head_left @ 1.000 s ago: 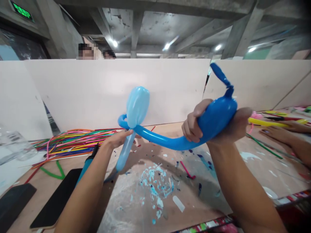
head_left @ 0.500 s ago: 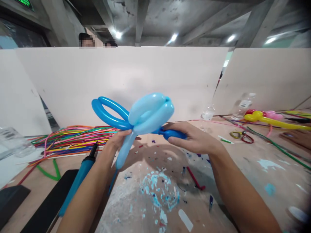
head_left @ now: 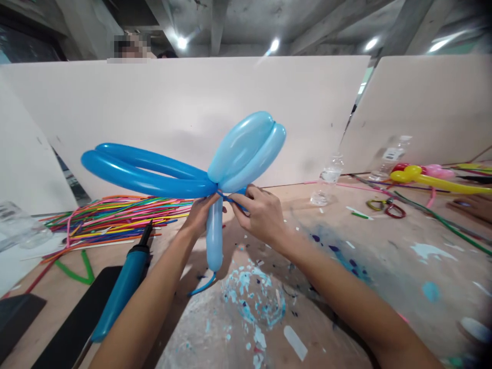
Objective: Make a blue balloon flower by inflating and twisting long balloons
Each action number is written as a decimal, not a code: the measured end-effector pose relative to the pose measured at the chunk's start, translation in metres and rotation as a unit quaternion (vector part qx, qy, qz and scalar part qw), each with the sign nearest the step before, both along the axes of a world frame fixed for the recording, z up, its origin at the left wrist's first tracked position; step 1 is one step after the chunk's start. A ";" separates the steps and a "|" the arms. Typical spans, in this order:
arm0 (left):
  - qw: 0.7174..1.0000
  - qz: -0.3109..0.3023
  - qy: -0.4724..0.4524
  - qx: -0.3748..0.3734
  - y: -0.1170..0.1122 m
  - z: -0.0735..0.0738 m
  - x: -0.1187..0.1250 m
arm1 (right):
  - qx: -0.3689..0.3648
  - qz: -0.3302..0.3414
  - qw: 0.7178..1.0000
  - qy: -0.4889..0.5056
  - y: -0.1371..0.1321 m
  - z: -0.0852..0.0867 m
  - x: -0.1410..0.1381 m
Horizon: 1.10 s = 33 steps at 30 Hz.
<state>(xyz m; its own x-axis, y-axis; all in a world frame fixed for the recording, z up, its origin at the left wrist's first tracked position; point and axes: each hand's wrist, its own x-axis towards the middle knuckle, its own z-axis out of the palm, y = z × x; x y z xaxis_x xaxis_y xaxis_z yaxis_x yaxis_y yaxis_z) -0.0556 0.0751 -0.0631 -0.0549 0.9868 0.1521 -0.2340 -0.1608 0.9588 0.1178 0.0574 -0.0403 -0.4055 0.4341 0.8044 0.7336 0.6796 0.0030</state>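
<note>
I hold a balloon figure above the table. A long dark blue loop (head_left: 138,171) sticks out to the left, a folded light blue loop (head_left: 248,149) rises to the upper right, and a light blue stub (head_left: 214,236) hangs down. My left hand (head_left: 200,214) grips the knot where they meet. My right hand (head_left: 258,214) pinches the thin dark blue balloon end at that same knot.
A heap of uninflated coloured balloons (head_left: 111,218) lies at the left. A blue hand pump (head_left: 125,284) rests on a black pad. Two plastic bottles (head_left: 326,179) stand by the white partition (head_left: 184,102). A yellow balloon figure (head_left: 434,179) lies at the right. Balloon scraps litter the paint-stained table (head_left: 384,266).
The dark blue balloon was folded into a long double loop pointing left. My right hand moved from its fat end in to the knot. The light blue loop now tilts up and right.
</note>
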 end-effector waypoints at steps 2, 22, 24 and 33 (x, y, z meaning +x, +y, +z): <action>0.998 0.029 0.042 0.020 -0.003 0.002 0.002 | -0.022 0.012 1.000 0.005 0.004 -0.005 0.001; 0.888 0.028 0.423 0.180 -0.025 0.028 -0.013 | -0.194 0.150 0.969 -0.005 -0.001 -0.011 -0.002; 0.891 0.044 0.404 0.202 -0.026 0.029 -0.014 | -0.166 0.169 0.971 -0.031 -0.003 -0.008 0.000; 0.929 -0.043 0.309 0.201 -0.035 0.037 -0.016 | 0.017 0.189 0.968 -0.163 -0.025 0.027 -0.002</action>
